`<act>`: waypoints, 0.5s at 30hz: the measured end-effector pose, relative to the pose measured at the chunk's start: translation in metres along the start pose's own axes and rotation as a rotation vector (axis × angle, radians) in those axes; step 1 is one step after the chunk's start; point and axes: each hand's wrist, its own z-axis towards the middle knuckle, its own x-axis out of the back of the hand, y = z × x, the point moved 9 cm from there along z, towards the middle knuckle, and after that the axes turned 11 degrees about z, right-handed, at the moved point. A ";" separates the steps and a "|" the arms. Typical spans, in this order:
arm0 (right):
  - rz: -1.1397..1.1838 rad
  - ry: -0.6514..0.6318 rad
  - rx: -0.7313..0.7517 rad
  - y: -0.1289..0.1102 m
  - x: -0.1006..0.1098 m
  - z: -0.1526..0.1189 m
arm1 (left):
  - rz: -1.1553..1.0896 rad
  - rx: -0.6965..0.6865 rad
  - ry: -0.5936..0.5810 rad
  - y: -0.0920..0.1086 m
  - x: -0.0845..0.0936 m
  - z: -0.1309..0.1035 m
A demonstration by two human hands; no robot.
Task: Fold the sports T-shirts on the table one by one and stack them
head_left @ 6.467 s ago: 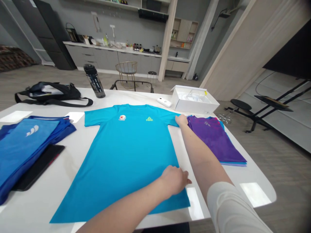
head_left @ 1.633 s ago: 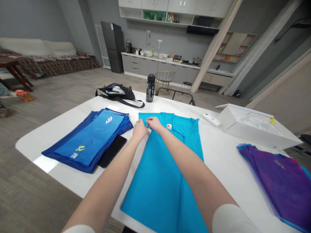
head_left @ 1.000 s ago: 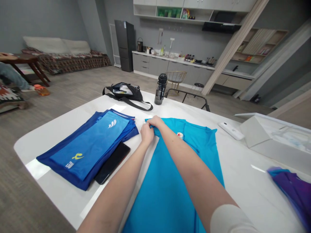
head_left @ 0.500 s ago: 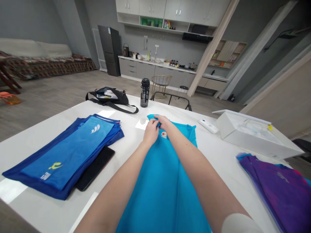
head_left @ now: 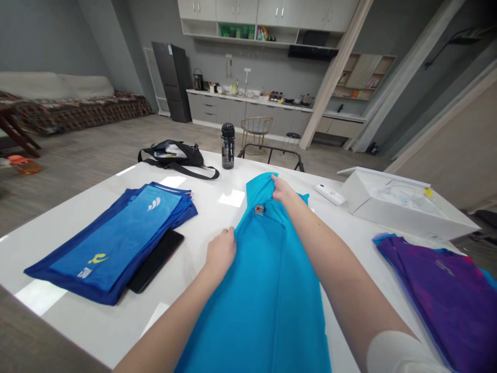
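Observation:
A bright blue garment point(head_left: 260, 290) with a small star badge lies lengthwise on the white table point(head_left: 202, 207) in front of me. My left hand point(head_left: 222, 251) is closed on its left edge, about midway up. Farther up, my right hand point(head_left: 281, 189) pinches the far end, where a flap of the cloth is raised and bent over. To the left rests a pile of folded blue clothes point(head_left: 120, 233), partly over a black tablet-like object point(head_left: 157, 259). Purple folded clothing point(head_left: 442, 290) lies at the right edge.
A black bag point(head_left: 174, 155) and a dark bottle point(head_left: 228, 146) stand at the table's far side. On the right are a white remote-like object point(head_left: 330, 194) and an open white box point(head_left: 396, 207). Chairs are beyond the far edge.
My hands have parted: the left moved down and left to the garment's side edge, the right moved slightly right and up, lifting the far end of the cloth.

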 end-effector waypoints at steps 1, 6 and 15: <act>0.008 0.008 0.001 -0.004 0.006 -0.003 | 0.026 -0.021 -0.015 0.001 0.001 -0.019; 0.042 0.035 0.069 -0.018 0.037 -0.007 | 0.138 -0.057 -0.007 -0.013 -0.011 -0.118; -0.020 0.103 0.193 -0.021 0.086 0.003 | -0.087 -0.125 0.387 0.000 0.025 -0.212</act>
